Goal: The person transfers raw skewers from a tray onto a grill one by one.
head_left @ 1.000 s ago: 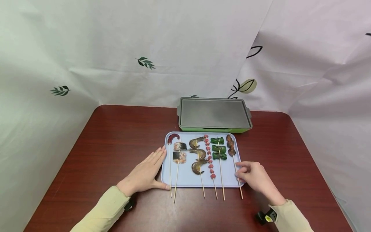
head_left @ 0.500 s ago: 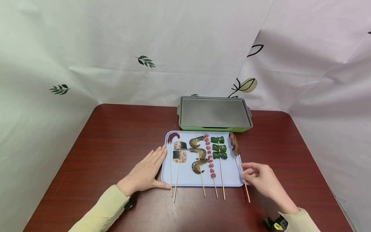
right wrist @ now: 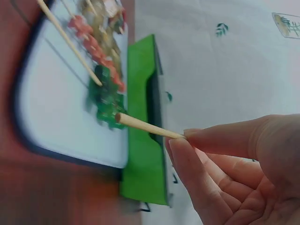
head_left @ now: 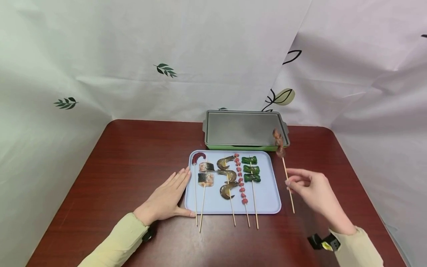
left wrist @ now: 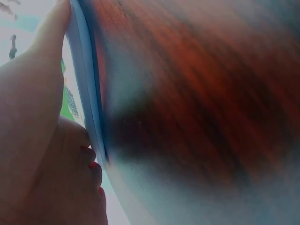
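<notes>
My right hand [head_left: 315,191] pinches the stick of a brown meat skewer [head_left: 279,144] between thumb and fingers, raised to the right of the tray; its meat end overlaps the grill's front right corner in the head view. In the right wrist view the stick's bare end [right wrist: 145,125] sticks out past the fingertips. My left hand [head_left: 165,200] lies with straight fingers along the left edge of the pale blue tray [head_left: 267,202], thumb at its front corner. On the tray lie a red tentacle skewer [head_left: 198,157], a fish skewer [head_left: 205,179], a shrimp skewer [head_left: 228,176], a red-bead-like skewer [head_left: 241,180] and a green vegetable skewer [head_left: 251,169].
Behind the tray stands a green grill with a flat grey plate [head_left: 243,128]. Several skewer sticks overhang the tray's front edge. White patterned cloth [head_left: 213,48] hangs behind and beside the dark red wooden table [head_left: 143,155].
The right hand has lifted the meat skewer off the tray's right side and moved it right, up and toward the grill. The left hand has stayed at the tray's edge.
</notes>
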The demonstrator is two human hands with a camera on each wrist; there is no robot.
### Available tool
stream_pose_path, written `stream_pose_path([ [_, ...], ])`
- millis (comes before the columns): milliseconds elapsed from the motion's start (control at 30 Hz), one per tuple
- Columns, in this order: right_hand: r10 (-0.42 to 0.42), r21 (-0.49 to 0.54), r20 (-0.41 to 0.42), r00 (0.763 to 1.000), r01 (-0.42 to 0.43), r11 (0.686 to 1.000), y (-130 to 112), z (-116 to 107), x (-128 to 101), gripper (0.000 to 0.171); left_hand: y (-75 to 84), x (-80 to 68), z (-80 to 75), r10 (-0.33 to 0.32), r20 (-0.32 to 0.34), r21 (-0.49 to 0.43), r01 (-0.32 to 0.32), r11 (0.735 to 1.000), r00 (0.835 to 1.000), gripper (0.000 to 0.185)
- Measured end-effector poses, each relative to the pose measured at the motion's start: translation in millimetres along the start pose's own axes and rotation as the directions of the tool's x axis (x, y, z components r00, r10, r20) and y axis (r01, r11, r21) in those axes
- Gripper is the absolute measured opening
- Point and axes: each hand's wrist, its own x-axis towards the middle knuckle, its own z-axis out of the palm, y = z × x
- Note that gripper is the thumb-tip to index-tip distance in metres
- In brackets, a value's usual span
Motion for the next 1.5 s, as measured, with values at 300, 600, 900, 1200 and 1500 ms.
stream_pose_path([
  [300,0.024,0.05,-0.044,0.999,-0.022,0.999,-1.6,-14.2,61.9,0.033,0.2,0.3,-0.3,-0.008,0.019,-0.003,0.008,1.0,1.0,0.126],
  [600,0.127,0.0,0.037,0.991,-0.127,0.992,13.6,-16.5,105.2,0.032,1.1,-0.2,-0.3,0.0,0.005,0.004,0.0,1.0,1.0,0.126],
  [900,0.175,-0.073,0.062,0.983,-0.171,0.983,21.8,-10.8,115.9,0.029,2.1,0.2,-1.2,-0.01,0.018,0.001,0.01,1.0,1.0,0.126],
  [1200,0.214,-0.064,0.074,0.974,-0.21,0.976,21.5,-11.0,116.8,0.032,2.8,-0.4,-1.2,-0.019,0.022,0.005,0.019,1.0,1.0,0.126],
  [1500,0.084,-0.161,-0.106,0.991,-0.1,0.982,3.7,-22.6,100.9,0.044,1.6,-0.2,-0.7,-0.017,0.022,0.009,0.017,1.0,1.0,0.126],
])
